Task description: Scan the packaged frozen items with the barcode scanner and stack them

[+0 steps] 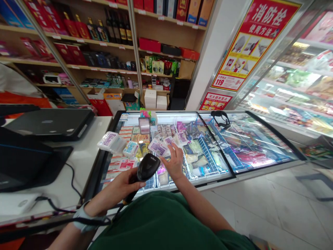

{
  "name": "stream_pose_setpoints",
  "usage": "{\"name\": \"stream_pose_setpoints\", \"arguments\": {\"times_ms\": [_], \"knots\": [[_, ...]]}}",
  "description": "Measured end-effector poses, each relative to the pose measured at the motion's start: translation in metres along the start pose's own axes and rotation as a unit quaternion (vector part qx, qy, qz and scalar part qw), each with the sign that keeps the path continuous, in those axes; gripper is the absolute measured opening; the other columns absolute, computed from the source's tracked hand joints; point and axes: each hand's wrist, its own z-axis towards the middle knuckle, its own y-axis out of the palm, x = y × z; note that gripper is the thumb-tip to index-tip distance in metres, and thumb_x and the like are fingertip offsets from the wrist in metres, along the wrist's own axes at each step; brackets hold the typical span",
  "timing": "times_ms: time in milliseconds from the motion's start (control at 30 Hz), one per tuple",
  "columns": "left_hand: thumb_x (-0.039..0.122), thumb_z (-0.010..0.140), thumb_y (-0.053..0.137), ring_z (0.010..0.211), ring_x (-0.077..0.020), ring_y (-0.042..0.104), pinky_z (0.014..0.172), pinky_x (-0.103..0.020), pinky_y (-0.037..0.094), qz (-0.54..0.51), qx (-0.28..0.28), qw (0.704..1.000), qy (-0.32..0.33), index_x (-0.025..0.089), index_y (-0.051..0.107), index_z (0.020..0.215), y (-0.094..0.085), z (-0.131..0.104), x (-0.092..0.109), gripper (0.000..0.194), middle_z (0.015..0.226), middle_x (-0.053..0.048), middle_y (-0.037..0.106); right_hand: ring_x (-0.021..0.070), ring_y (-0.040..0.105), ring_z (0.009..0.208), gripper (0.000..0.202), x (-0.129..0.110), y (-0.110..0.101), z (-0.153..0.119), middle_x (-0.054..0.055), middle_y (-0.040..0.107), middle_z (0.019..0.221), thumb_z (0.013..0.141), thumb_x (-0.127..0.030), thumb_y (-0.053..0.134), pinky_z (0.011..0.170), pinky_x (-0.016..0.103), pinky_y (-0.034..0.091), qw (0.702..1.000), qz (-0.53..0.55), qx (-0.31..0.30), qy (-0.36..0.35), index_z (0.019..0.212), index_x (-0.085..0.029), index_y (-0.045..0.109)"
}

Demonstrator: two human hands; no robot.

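My left hand (127, 184) is wrapped round the handle of a black barcode scanner (148, 166), its head pointing away from me over the freezer's glass top. A cable trails from the handle past my wrist. To its right, my right hand (174, 161) reaches forward with fingers apart, at the near edge of a small purple-and-white pack (169, 140); whether the fingertips touch it I cannot tell. Beside it lies a larger purple-and-white pack (158, 147). Further left are a blue-and-white pack (130, 148), a pink-and-white pack (127, 164) and a stack of white packs (110, 141).
The chest freezer (221, 178) holds bagged goods and blue wire baskets. A black strap-like object (220, 119) lies on its far edge. Left stands a white counter (97, 130) with a black machine (49, 123). Shelves (104, 47) of boxes and bottles line the back.
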Motion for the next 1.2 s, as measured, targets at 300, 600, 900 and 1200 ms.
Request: {"name": "stream_pose_setpoints", "arguments": {"times_ms": [300,600,900,1200], "knots": [[0.05,0.074,0.076,0.097,-0.0273,0.063,0.086,-0.033,0.049,-0.002,-0.009,1.0,0.001,0.018,0.067,0.093,0.0,0.0,-0.001,0.038,0.096,-0.006,0.072,0.0311,0.051,0.127,0.056,0.0,0.0,-0.001,0.019,0.057,0.136,0.092,-0.057,0.06,0.11,0.052,0.034,1.0,0.003,0.004,0.003,0.13,-0.016,0.055],[0.053,0.071,0.076,0.098,-0.0276,0.064,0.089,-0.034,0.05,0.006,0.006,1.0,-0.006,0.017,0.07,0.097,0.001,0.002,0.002,0.044,0.101,-0.008,0.074,0.0308,0.05,0.129,0.056,0.0,-0.002,-0.001,0.019,0.056,0.137,0.093,-0.055,0.06,0.111,0.051,0.034,1.0,-0.001,0.003,-0.002,0.131,-0.016,0.054],[0.055,0.07,0.076,0.093,-0.0286,0.067,0.092,-0.039,0.052,-0.001,0.04,0.999,-0.009,0.019,0.074,0.089,-0.004,-0.003,0.003,0.041,0.089,-0.006,0.075,0.0304,0.05,0.127,0.059,0.02,0.006,0.002,0.018,0.056,0.133,0.085,-0.048,0.07,0.108,0.048,0.04,0.993,0.029,0.005,0.117,0.131,-0.015,0.054],[0.062,0.068,0.078,0.104,-0.0329,0.068,0.098,-0.042,0.051,-0.033,0.106,0.993,-0.051,0.019,0.075,0.098,-0.015,-0.015,-0.022,0.053,0.098,-0.008,0.078,0.032,0.056,0.115,0.053,0.084,0.01,0.022,0.018,0.061,0.122,0.08,-0.039,0.074,0.099,0.046,0.044,0.958,-0.021,0.039,0.285,0.123,-0.013,0.058]]}}
